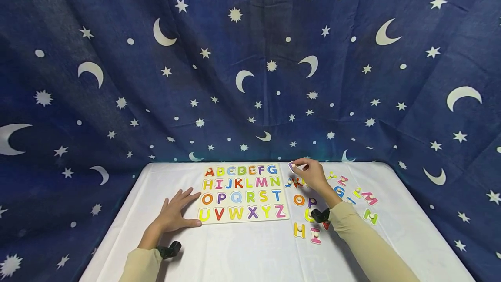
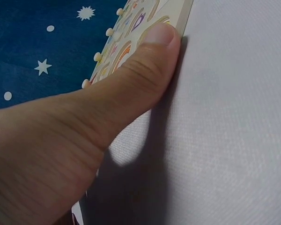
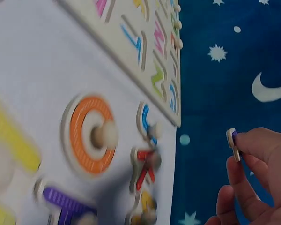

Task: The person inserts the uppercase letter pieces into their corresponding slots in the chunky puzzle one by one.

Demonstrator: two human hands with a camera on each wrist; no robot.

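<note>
A wooden alphabet board (image 1: pixel 242 221) lies flat on the white-covered table. My left hand (image 1: pixel 174 212) rests at its left side with fingers spread; in the left wrist view the thumb (image 2: pixel 152 51) touches the board's edge. Past the board's far right corner, my right hand (image 1: pixel 311 175) pinches a small purple letter puzzle piece (image 3: pixel 233 143) between thumb and fingers, above the table. Which letter it is cannot be read. Knobbed pieces sit in the first slots of the top row, from the letter A (image 1: pixel 209 172) to the letter E (image 1: pixel 252 170).
Loose knobbed letters lie right of the board, among them an orange O (image 3: pixel 91 136), a blue J (image 3: pixel 147 124), a red K (image 3: pixel 143 166), a yellow-orange H (image 1: pixel 299 230), a pink I (image 1: pixel 315 235) and a green N (image 1: pixel 370 216). A starry blue cloth (image 1: pixel 219 77) hangs behind the table.
</note>
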